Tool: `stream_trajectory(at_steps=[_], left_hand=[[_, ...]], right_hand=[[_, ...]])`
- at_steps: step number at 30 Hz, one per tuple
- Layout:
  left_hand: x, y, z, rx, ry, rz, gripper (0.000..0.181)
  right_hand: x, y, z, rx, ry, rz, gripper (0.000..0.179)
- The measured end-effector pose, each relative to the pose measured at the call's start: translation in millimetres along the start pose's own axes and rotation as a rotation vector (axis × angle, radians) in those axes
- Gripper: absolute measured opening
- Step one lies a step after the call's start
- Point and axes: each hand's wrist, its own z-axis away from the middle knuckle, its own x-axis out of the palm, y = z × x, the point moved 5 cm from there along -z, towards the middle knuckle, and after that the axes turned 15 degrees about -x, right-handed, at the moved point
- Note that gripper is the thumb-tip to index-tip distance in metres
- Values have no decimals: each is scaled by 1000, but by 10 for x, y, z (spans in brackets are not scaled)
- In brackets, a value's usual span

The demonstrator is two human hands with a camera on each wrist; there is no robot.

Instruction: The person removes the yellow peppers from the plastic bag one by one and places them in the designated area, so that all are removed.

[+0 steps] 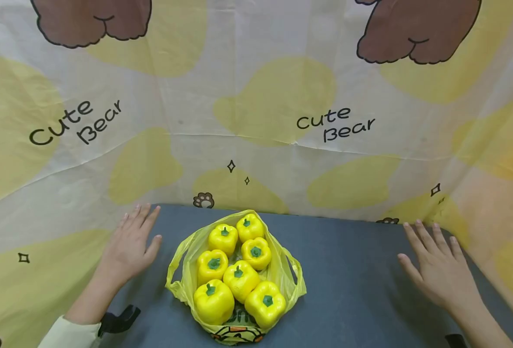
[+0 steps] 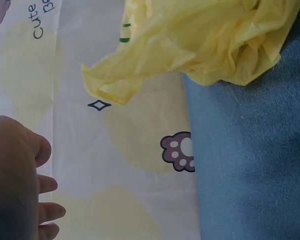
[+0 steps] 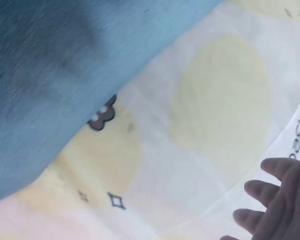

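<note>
A yellow plastic bag (image 1: 188,270) stands open on the blue-grey table, with several yellow bell peppers (image 1: 241,280) with green stems inside it. To its left, my left hand (image 1: 127,246) is held with fingers spread and nothing in it. My right hand (image 1: 441,270) is likewise spread out, well to the right of the bag. Part of the bag (image 2: 200,45) fills the top of the left wrist view, apart from the left hand (image 2: 20,175). In the right wrist view only the fingers of the right hand (image 3: 290,200) and backdrop appear.
The blue-grey tabletop (image 1: 347,275) runs back to a cloth backdrop (image 1: 273,101) printed with bears, yellow patches and lettering. This cloth also rises along the left and right sides. A black strap (image 1: 120,320) is on the left wrist.
</note>
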Motion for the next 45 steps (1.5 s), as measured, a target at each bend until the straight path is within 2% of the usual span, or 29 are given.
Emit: stream_trajectory(at_steps=[5, 9, 16, 18, 22, 25, 33, 39, 45], left_hand=[[-33, 15, 74, 5, 44, 88, 60], [-12, 13, 168, -45, 21, 166, 60], [46, 6, 275, -213, -165, 329, 64], [65, 13, 301, -244, -211, 392, 63], [106, 33, 345, -267, -244, 507, 59], [123, 50, 383, -276, -243, 558, 55], [176, 108, 499, -309, -195, 617, 43], [252, 167, 538, -318, -235, 689, 42], [314, 244, 539, -313, -266, 708, 42]], right_hand=[[-51, -143, -58, -29, 63, -43, 71], [-80, -239, -97, -41, 123, -92, 69], [-149, -442, -174, -51, 223, -269, 61], [-158, -522, -187, -38, 239, -320, 59], [-136, -670, -238, -19, 277, -420, 56], [-97, -767, -295, -19, 299, -462, 54], [7, -1005, -422, -17, 334, -596, 51], [83, -1242, -533, -63, 327, -740, 52], [130, -1481, -626, -117, 315, -845, 51]])
